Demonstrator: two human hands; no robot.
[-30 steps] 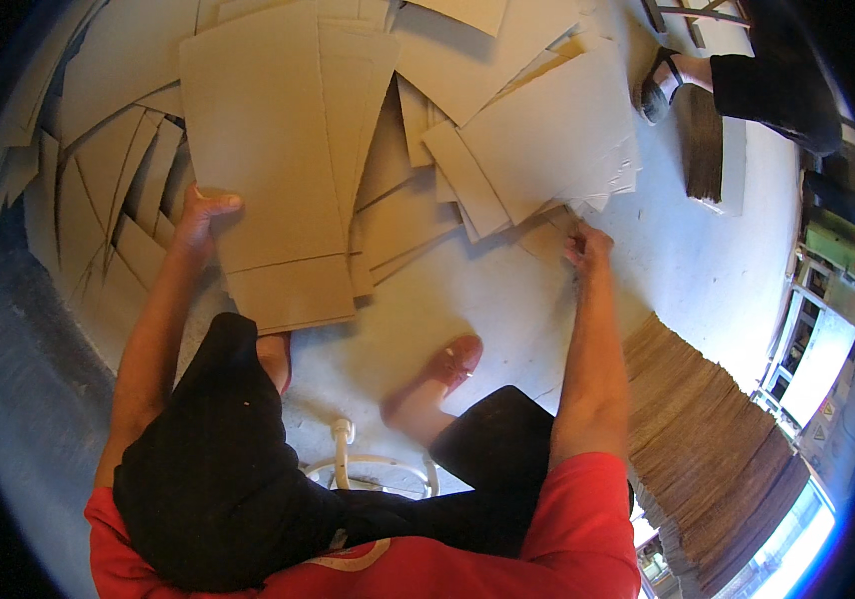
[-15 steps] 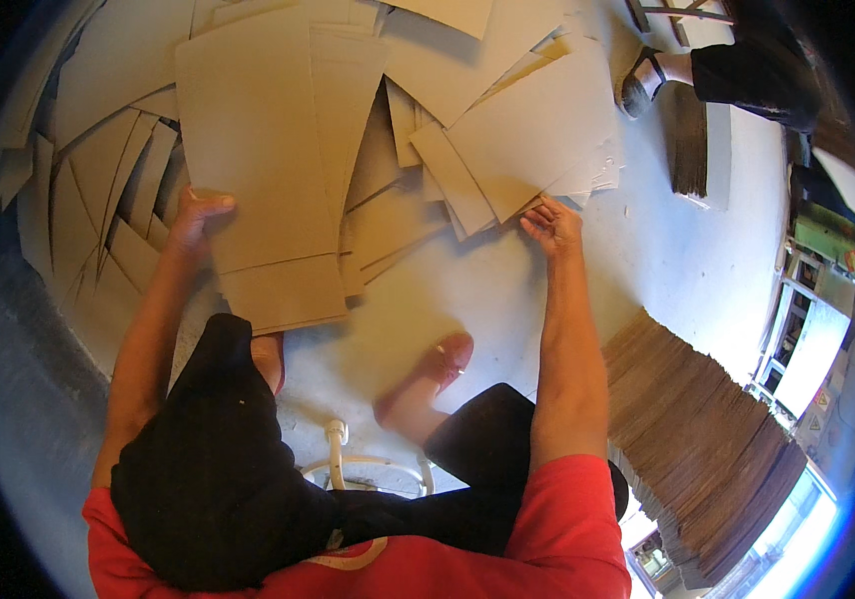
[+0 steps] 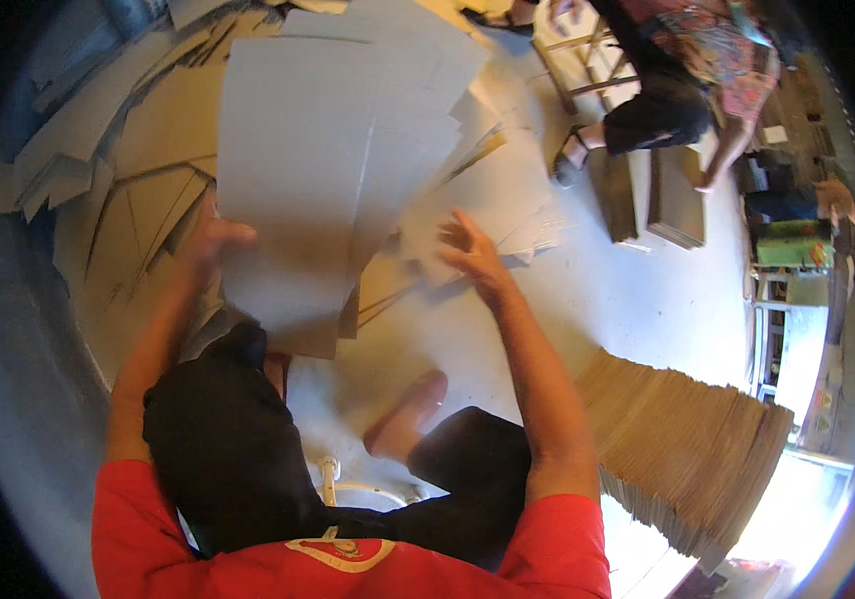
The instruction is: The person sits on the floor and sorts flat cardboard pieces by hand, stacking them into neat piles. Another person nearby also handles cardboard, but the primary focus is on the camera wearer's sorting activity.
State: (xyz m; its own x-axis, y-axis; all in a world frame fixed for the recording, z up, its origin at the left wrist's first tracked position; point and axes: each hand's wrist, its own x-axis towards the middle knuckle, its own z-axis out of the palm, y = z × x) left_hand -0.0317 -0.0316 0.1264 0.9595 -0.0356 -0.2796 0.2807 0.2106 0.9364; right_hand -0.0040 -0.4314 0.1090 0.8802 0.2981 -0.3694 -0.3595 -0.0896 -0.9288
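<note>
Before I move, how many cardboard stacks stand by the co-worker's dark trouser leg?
2: the left stack, right of the dark shoe, and the right stack, next to it. Others may be hidden behind the leg.

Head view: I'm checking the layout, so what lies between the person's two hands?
In the head view, overlapping cardboard sheets lie between the left hand, at their edge, and the open right hand.

wearer's 2 hands (image 3: pixel 474 258), 1 large stack (image 3: pixel 692 444), 2 smaller stacks (image 3: pixel 675 195), cardboard sheets (image 3: pixel 293 190) uncountable
</note>
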